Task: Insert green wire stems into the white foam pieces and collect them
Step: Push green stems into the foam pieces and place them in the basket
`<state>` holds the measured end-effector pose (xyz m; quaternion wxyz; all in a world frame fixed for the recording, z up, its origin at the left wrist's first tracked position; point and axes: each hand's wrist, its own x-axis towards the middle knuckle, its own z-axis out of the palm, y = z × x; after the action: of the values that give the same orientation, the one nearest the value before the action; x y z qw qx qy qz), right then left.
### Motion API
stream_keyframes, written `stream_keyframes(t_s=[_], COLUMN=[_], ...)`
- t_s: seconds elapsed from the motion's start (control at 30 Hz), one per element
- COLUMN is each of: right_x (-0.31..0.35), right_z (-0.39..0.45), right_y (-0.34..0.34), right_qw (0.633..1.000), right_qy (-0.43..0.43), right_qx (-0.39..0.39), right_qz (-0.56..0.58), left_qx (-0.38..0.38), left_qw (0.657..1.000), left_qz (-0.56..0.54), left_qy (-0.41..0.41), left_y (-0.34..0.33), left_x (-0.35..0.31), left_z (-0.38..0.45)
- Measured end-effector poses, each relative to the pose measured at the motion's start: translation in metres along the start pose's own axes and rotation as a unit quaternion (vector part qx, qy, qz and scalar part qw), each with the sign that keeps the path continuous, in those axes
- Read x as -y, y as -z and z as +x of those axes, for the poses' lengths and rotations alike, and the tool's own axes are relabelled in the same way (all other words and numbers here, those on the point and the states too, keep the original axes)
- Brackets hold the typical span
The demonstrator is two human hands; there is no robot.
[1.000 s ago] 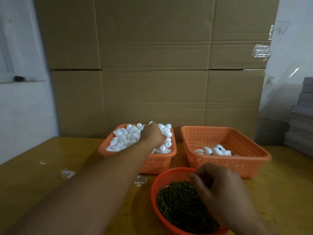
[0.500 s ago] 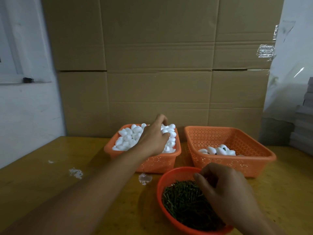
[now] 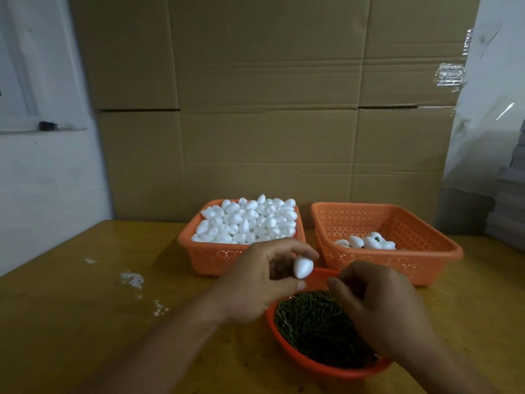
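My left hand [image 3: 257,282] pinches a white egg-shaped foam piece [image 3: 303,267] between thumb and fingers, above the near rim of the round orange bowl [image 3: 335,366] full of green wire stems [image 3: 314,322]. My right hand [image 3: 377,305] hovers over the bowl with curled fingers; whether it holds a stem is hidden. The left orange basket [image 3: 210,255] is heaped with white foam pieces [image 3: 247,220]. The right orange basket [image 3: 426,260] holds several foam pieces [image 3: 365,241], one showing a green stem.
Everything stands on a yellow wooden table [image 3: 85,308]. White foam crumbs [image 3: 132,278] lie on its left part. Stacked cardboard boxes [image 3: 270,109] form a wall right behind the baskets. A white wall is at the left, grey stacked items [image 3: 508,206] at the far right.
My left hand has come back from the foam basket toward me, now holding one foam piece over the bowl. My right hand has lifted slightly above the stems.
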<state>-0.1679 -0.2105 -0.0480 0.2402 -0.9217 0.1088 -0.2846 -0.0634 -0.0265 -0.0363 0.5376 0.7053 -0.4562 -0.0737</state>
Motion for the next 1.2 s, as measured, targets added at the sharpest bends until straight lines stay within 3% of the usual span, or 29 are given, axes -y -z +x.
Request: stream_keyframes(t_s=[0.3,0.53,0.8,1.2], right_x=[0.004,0.018,0.018,0.003], right_z=[0.003,0.005,0.008,0.006], right_y=[0.004,-0.004,-0.014,-0.003], right_qw=[0.974,0.937,0.936,0.968], right_qy=[0.044,0.067,0.058,0.034], right_qx=[0.199,0.276,0.281,0.236], right_qz=[-0.104,-0.203,-0.203,-0.081], left_qx=[-0.029,-0.033,-0.006,-0.031], left_qw=[0.999,0.987,0.933,0.936], left_qz=[-0.023,-0.153,-0.345,-0.342], left_qy=[0.023,0.047,0.099,0.083], left_y=[-0.006,-0.012,-0.008,-0.006], left_x=[0.007,0.005,0.002,0.005], left_z=[-0.01,-0.011,-0.011,-0.01])
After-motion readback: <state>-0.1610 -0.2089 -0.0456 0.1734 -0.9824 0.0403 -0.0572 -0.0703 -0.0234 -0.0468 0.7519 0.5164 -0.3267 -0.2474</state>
